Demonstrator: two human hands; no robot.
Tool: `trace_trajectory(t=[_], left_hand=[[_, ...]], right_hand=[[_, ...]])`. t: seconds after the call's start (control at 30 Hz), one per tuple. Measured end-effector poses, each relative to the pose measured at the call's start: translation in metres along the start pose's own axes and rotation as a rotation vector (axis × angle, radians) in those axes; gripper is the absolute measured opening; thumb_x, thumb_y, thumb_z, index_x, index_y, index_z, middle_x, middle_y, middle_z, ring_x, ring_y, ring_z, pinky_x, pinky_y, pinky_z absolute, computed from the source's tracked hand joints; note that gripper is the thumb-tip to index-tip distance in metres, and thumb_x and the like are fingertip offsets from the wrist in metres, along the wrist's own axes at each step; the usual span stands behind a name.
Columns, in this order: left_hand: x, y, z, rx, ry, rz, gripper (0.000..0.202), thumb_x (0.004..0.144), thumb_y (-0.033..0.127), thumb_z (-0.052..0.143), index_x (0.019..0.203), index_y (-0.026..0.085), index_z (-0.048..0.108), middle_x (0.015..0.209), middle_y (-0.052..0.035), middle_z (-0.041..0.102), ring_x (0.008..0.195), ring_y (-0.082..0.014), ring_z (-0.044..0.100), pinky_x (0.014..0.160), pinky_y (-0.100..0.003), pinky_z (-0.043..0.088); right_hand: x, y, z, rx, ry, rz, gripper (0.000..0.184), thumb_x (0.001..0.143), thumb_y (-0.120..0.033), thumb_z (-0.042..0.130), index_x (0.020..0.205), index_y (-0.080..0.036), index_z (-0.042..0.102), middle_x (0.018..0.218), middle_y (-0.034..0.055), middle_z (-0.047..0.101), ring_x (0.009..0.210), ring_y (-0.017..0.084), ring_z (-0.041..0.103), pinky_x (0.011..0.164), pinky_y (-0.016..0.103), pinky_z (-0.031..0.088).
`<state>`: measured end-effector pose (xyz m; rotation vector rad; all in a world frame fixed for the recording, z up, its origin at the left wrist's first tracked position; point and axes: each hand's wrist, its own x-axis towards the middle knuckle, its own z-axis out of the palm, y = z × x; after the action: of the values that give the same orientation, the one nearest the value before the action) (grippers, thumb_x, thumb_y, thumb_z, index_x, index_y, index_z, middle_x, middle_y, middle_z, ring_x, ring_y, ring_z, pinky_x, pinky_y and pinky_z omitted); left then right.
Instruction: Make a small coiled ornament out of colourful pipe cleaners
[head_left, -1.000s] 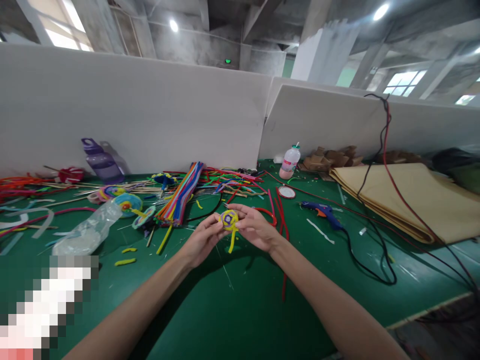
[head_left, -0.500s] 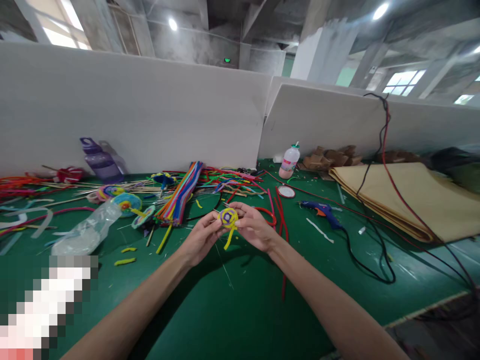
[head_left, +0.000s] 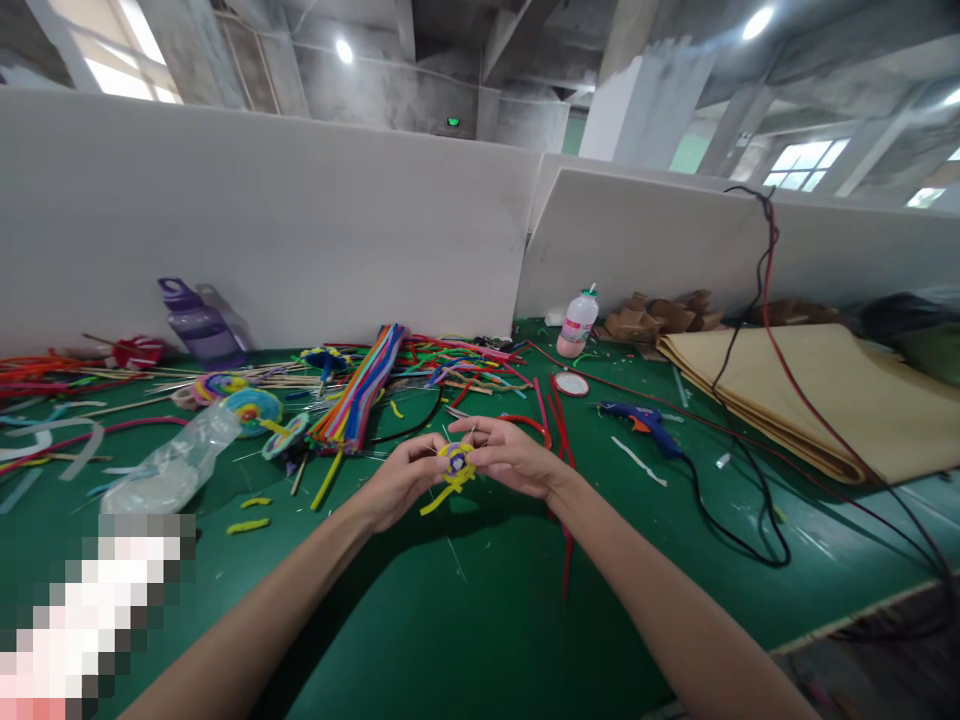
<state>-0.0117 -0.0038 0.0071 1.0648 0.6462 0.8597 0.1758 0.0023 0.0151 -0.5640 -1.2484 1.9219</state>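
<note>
Between my two hands is a small round coil of yellow and purple pipe cleaner [head_left: 459, 461], with a loose yellow tail hanging down to the left. My left hand [head_left: 405, 478] pinches the coil's left edge between thumb and fingers. On the opposite edge, my right hand [head_left: 517, 458] grips it with thumb and fingertips. Thin wire-like ends poke up above the coil; what they belong to is hard to make out. Behind my left hand lies a bundle of colourful pipe cleaners [head_left: 367, 390]. Short yellow pieces [head_left: 248, 525] rest on the green table [head_left: 465, 640].
A blue glue gun [head_left: 645, 425] with a black cord lies to the right, near folded brown paper [head_left: 780, 400]. Finished-looking coiled discs [head_left: 253, 408] and a clear plastic bag [head_left: 176, 460] are left. A purple bottle [head_left: 201, 325] and pink drink bottle [head_left: 577, 322] stand behind.
The coil has been lowered slightly and turned, so its yellow tail now points further left. My right hand's fingers have shifted over the top, and both hands still hold the coil.
</note>
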Motion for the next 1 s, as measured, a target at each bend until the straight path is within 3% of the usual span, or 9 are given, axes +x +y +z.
trace_trajectory(t=[0.27,0.47,0.73,1.0], left_hand=[[-0.001,-0.003,-0.002,-0.052,-0.106,-0.015,0.012,0.067,0.022,0.065,0.072,0.014,0.058,0.078,-0.0036,0.059,0.077,-0.0158,0.056,0.077,-0.028,0.042],[-0.001,0.002,-0.002,0.032,-0.058,-0.015,0.012,0.069,0.019,0.067,0.071,0.015,0.056,0.076,-0.0015,0.057,0.077,-0.0138,0.055,0.073,-0.025,0.042],[0.000,0.001,-0.004,0.151,0.034,0.019,0.014,0.067,0.020,0.069,0.072,0.015,0.057,0.072,0.0016,0.056,0.067,-0.0104,0.053,0.061,-0.021,0.040],[0.001,-0.001,-0.001,0.291,0.010,0.063,0.012,0.066,0.023,0.070,0.071,0.014,0.064,0.070,-0.0010,0.059,0.069,-0.0130,0.054,0.064,-0.023,0.041]], right_hand=[[-0.003,-0.002,0.004,-0.026,-0.052,0.001,0.041,0.067,-0.014,0.068,0.107,-0.017,0.058,0.076,-0.0009,0.055,0.067,0.008,0.052,0.061,0.023,0.040],[-0.002,-0.003,-0.004,-0.090,0.010,-0.017,0.034,0.067,-0.017,0.070,0.100,-0.017,0.062,0.079,0.0001,0.054,0.070,0.009,0.051,0.063,0.022,0.039],[-0.003,-0.007,-0.009,-0.145,-0.018,-0.026,0.032,0.067,-0.015,0.068,0.098,-0.017,0.062,0.080,0.0003,0.056,0.071,0.009,0.051,0.062,0.021,0.038],[-0.009,-0.015,-0.003,-0.261,-0.057,0.106,0.032,0.066,-0.018,0.069,0.095,-0.017,0.057,0.078,-0.0005,0.058,0.065,0.007,0.051,0.056,0.018,0.037]])
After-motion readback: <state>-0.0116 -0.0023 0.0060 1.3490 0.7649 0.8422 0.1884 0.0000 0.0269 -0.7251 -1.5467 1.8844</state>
